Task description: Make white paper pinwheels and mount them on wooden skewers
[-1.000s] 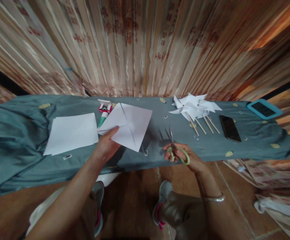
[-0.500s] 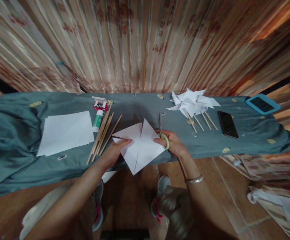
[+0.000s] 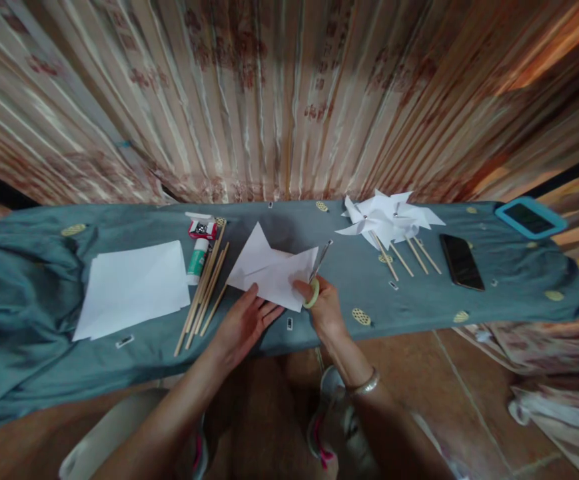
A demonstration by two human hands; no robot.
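Observation:
A white cut sheet of paper is held above the cloth, its flaps standing at angles. My left hand is at its lower left edge, thumb against the paper and the other fingers reaching along and beneath that edge. With thumb and fingers, my right hand pinches the paper's right corner. Scissors with pale green handles hang on that same hand, blades pointing up and away. Just left of the paper lie several wooden sticks, one partly hidden by it.
A stack of white paper lies left of a glue stick and an open red box of small metal pieces. White paper pinwheels on sticks rest at the right, near a phone and a blue-framed tablet.
The paper has turned and tilted from its flatter diamond pose. My left hand has slid to its lower edge, and my right hand has moved left with the scissors.

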